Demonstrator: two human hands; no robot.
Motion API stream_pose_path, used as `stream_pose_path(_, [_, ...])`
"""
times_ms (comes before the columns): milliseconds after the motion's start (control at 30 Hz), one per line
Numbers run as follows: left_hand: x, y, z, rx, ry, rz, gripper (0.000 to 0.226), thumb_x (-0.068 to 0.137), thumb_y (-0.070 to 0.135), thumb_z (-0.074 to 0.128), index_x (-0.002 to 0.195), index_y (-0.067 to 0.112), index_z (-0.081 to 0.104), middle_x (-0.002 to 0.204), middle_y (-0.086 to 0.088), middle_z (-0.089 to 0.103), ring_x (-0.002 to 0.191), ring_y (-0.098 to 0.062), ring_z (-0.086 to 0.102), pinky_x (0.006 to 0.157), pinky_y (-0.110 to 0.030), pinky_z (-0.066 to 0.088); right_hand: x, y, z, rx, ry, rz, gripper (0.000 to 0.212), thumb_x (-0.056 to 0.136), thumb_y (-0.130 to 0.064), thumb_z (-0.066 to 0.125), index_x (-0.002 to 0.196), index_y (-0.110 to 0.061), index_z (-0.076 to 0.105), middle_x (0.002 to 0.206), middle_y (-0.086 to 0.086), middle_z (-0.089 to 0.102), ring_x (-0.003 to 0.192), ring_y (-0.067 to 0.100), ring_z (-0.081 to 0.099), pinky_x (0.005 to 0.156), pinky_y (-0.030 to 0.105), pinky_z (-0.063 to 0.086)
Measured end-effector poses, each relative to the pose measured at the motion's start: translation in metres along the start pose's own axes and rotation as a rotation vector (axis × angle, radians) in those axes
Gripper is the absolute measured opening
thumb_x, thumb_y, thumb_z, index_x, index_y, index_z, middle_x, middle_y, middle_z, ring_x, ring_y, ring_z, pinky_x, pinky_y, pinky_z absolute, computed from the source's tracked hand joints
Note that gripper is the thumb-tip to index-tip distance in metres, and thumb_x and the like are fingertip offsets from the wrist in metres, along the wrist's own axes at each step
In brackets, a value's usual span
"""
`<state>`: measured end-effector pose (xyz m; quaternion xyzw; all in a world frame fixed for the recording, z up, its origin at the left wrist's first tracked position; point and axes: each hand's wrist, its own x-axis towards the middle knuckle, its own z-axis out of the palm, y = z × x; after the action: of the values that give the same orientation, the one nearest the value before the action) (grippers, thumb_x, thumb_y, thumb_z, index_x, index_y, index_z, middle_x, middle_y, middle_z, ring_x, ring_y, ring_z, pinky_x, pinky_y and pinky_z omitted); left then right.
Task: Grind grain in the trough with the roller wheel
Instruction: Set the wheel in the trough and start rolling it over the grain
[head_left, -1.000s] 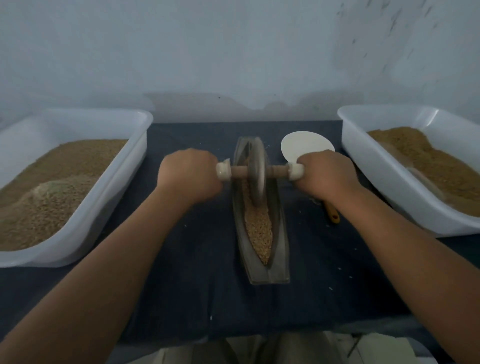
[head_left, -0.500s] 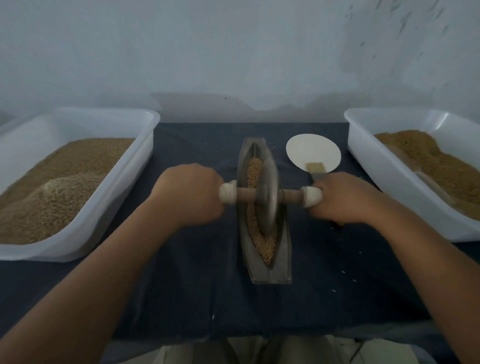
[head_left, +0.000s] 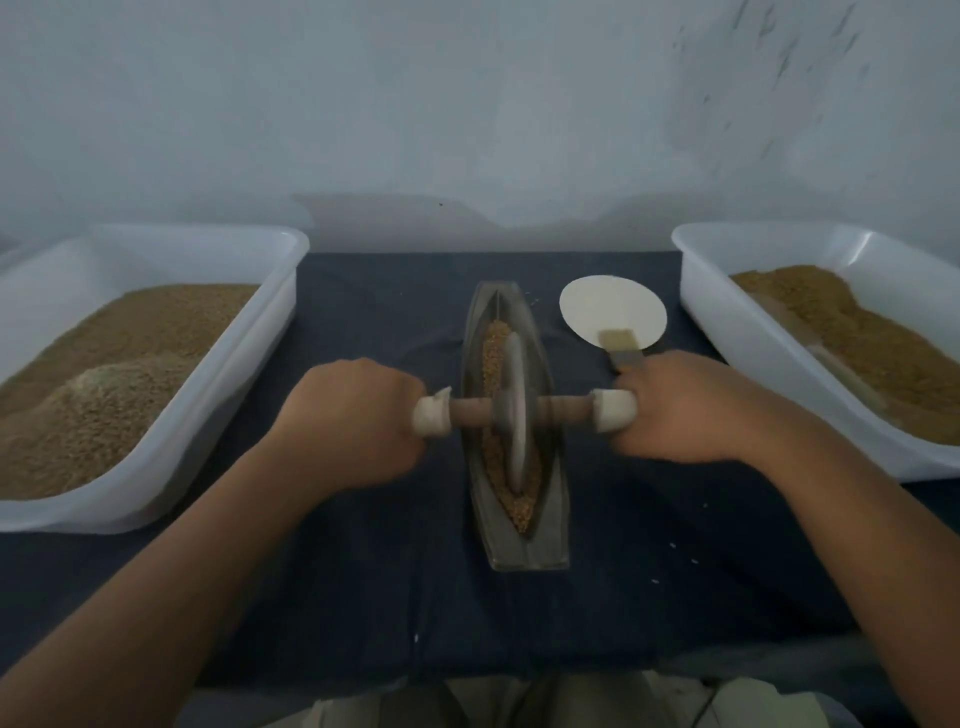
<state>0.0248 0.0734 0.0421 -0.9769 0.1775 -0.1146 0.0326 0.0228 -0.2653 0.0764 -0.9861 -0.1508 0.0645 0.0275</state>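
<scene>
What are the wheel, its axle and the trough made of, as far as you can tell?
Wheel: dull grey disc, metal or stone; blur leaves it open. Axle: matte brown, likely wood; its caps are pale, perhaps plastic or bare wood. Trough: grey with a faint sheen on the rim, probably metal, maybe stone.

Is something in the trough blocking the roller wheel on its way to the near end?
Nothing visible does. Only grain lies in the trough ahead of the roller wheel; the left hand and right hand grip its handles outside the trough.
</scene>
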Motion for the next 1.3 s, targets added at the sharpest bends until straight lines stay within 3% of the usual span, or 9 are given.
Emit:
stream_pose_path(100, [0.009, 0.003, 0.004, 0.040, 0.060, -0.036, 0.037, 0.082, 0.060, 0.049, 0.060, 0.029, 0.050, 0.053, 0.012, 0.049, 0.046, -0.009, 0.046, 0.046, -0.023, 0.026, 0.009, 0.002, 0.004, 0.001, 0.060, 0.054, 0.029, 0.067, -0.062, 0.058, 0.075, -0.035, 0.066, 0.064, -0.010, 0.065, 0.058, 0.006, 0.060, 0.053, 0.033, 0.049])
stream_pose_path(267, [0.078, -0.003, 0.009, -0.033, 0.017, -0.203, 0.031, 0.084, 0.051, 0.059, 0.067, 0.026, 0.056, 0.068, 0.007, 0.059, 0.060, -0.019, 0.055, 0.056, -0.030, 0.041, 0.069, 0.002, 0.015, -0.134, 0.525, 0.092, 0.038, 0.084, -0.051, 0.060, 0.061, -0.022, 0.050, 0.058, -0.006, 0.050, 0.052, 0.013, 0.044, 0.049, 0.026, 0.034])
stream_pose_path(467, [0.061, 0.002, -0.010, -0.008, -0.069, -0.089, 0.028, 0.086, 0.050, 0.057, 0.070, 0.027, 0.060, 0.069, 0.008, 0.060, 0.062, -0.016, 0.057, 0.057, -0.031, 0.042, 0.057, 0.009, 0.006, -0.070, 0.126, 0.140, 0.024, 0.079, -0.050, 0.061, 0.071, -0.027, 0.064, 0.071, -0.007, 0.064, 0.065, 0.011, 0.058, 0.054, 0.029, 0.042])
stream_pose_path(633, [0.009, 0.000, -0.020, -0.006, -0.086, 0.084, 0.026, 0.073, 0.056, 0.049, 0.066, 0.032, 0.057, 0.058, 0.014, 0.054, 0.053, -0.004, 0.049, 0.048, -0.025, 0.031, -0.008, 0.006, 0.003, 0.199, -0.159, 0.043, 0.036, 0.054, -0.064, 0.057, 0.079, -0.041, 0.068, 0.070, -0.012, 0.069, 0.062, 0.004, 0.065, 0.054, 0.032, 0.051])
stream_pose_path(700, [0.017, -0.001, -0.017, -0.022, -0.118, 0.068, 0.026, 0.071, 0.056, 0.049, 0.065, 0.031, 0.057, 0.060, 0.014, 0.055, 0.055, -0.006, 0.051, 0.050, -0.025, 0.035, 0.000, 0.006, 0.005, 0.151, -0.120, 0.049, 0.036, 0.057, -0.063, 0.059, 0.075, -0.032, 0.068, 0.068, -0.006, 0.067, 0.061, 0.007, 0.064, 0.055, 0.032, 0.049])
stream_pose_path(933, [0.085, -0.007, 0.011, -0.082, -0.057, -0.212, 0.031, 0.081, 0.052, 0.056, 0.069, 0.024, 0.061, 0.072, 0.006, 0.063, 0.066, -0.019, 0.061, 0.058, -0.031, 0.045, 0.081, 0.001, 0.008, -0.177, 0.481, 0.102, 0.034, 0.083, -0.044, 0.064, 0.061, -0.022, 0.052, 0.059, -0.006, 0.051, 0.053, 0.016, 0.047, 0.049, 0.028, 0.036])
stream_pose_path(1067, [0.061, -0.006, 0.006, -0.157, -0.158, -0.152, 0.030, 0.087, 0.048, 0.060, 0.071, 0.023, 0.062, 0.073, 0.006, 0.064, 0.066, -0.017, 0.060, 0.057, -0.032, 0.043, 0.070, 0.000, -0.007, -0.162, 0.332, 0.065, 0.029, 0.079, -0.047, 0.064, 0.063, -0.023, 0.057, 0.062, -0.005, 0.057, 0.058, 0.015, 0.054, 0.053, 0.031, 0.046])
stream_pose_path(1200, [0.008, -0.008, -0.005, -0.147, -0.163, 0.018, 0.024, 0.076, 0.051, 0.056, 0.066, 0.028, 0.058, 0.059, 0.011, 0.058, 0.056, -0.006, 0.056, 0.049, -0.025, 0.038, 0.022, 0.002, -0.007, 0.039, -0.115, 0.010, 0.021, 0.062, -0.057, 0.060, 0.080, -0.048, 0.065, 0.065, -0.018, 0.067, 0.053, 0.008, 0.063, 0.049, 0.030, 0.044])
stream_pose_path(1300, [0.015, -0.009, -0.007, -0.117, -0.162, 0.056, 0.026, 0.075, 0.052, 0.050, 0.065, 0.029, 0.057, 0.059, 0.011, 0.057, 0.056, -0.006, 0.054, 0.049, -0.025, 0.036, 0.022, 0.006, 0.001, 0.074, -0.083, 0.049, 0.022, 0.061, -0.058, 0.062, 0.075, -0.041, 0.066, 0.061, -0.013, 0.066, 0.054, 0.009, 0.063, 0.049, 0.030, 0.044])
